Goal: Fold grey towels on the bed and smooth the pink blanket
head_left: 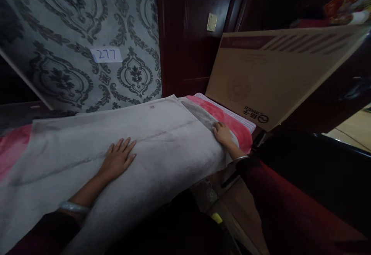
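Observation:
A large light grey plush cloth (171,154) lies spread in front of me, with a long crease across it and a small mark near its far edge. My left hand (117,160) rests flat on it, fingers spread, left of the middle. Over at the cloth's right edge lies my right hand (222,133), palm down, its fingers slightly bent on the fabric beside a darker grey strip (199,112). Pink-red fabric (217,110) shows from under the grey cloth on the right, and more pink fabric (14,146) on the left.
A large cardboard box (275,69) leans at the right behind the cloth. Patterned wallpaper (127,23) with a paper label (107,55) reading 277 and a dark red wooden panel (188,34) stand behind. A black surface (313,181) lies at the right.

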{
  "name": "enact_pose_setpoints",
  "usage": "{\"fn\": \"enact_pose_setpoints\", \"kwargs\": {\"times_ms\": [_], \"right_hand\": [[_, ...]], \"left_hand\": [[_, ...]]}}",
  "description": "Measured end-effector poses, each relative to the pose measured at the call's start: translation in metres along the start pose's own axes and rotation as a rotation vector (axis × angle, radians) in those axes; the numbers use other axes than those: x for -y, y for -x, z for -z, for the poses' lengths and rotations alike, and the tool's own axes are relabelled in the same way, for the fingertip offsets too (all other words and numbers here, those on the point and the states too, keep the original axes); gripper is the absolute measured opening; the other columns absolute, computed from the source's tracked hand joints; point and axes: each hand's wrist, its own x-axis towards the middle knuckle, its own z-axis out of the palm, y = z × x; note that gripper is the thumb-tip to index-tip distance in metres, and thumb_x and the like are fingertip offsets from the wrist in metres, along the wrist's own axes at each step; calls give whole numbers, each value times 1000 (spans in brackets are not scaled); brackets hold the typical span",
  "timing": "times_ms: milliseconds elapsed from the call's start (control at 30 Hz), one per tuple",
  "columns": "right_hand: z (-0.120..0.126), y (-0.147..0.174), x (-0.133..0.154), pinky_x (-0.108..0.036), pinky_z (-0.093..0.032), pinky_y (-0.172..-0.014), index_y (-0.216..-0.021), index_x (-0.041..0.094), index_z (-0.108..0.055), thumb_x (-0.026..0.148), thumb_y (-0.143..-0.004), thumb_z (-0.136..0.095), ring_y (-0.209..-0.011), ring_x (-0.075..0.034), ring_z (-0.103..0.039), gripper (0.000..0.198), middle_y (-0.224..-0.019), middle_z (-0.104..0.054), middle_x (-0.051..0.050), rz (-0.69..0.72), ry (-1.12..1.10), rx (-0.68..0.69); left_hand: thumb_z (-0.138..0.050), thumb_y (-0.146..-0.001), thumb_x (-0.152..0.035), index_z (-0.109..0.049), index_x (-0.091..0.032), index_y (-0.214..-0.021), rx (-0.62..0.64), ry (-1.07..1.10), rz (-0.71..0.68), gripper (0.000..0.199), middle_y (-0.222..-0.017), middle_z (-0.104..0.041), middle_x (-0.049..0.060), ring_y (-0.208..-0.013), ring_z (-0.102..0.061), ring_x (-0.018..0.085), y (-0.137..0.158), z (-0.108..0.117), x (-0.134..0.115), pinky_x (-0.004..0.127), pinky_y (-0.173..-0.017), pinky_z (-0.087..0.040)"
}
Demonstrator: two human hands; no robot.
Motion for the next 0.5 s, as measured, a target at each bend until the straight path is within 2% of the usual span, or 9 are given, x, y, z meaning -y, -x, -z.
{"fn": "enact_pose_setpoints", "kwargs": {"times_ms": [200, 267, 367, 500], "right_hand": [[1, -61, 7, -40, -48, -99, -133, 6, -63, 35, -104, -42, -120, -33, -63, 46, -125, -68, -26, -172, -40, -20], [-4, -80, 8, -36, -50, -93, -126, 6, -67, 35, -103, -42, -112, -30, -66, 45, -120, -71, -24, -195, -67, -23], [-13, -98, 4, -30, -51, -86, -117, 13, -72, 35, -102, -45, -102, -24, -69, 38, -110, -75, -16, -201, -104, -27], [-25, -108, -5, -32, -51, -83, -113, 16, -73, 34, -100, -46, -101, -25, -69, 35, -110, -75, -14, -223, -128, -63]], "left_hand": [[-33, -100, -47, -51, -19, -152, -32, -15, -11, 63, -162, -42, 13, -152, -34, 38, 3, -3, 3, 61, -120, -29], [-33, -100, -48, -52, -21, -152, -57, -20, -23, 62, -162, -43, 12, -151, -35, 37, 4, -6, 6, 61, -119, -30], [-34, -100, -50, -52, -23, -152, -91, -34, -47, 61, -162, -43, 10, -151, -36, 37, 6, -12, 12, 61, -118, -33], [-35, -101, -50, -48, -28, -154, -149, -59, -94, 59, -163, -42, 7, -150, -38, 35, 9, -21, 20, 59, -117, -36]]}}
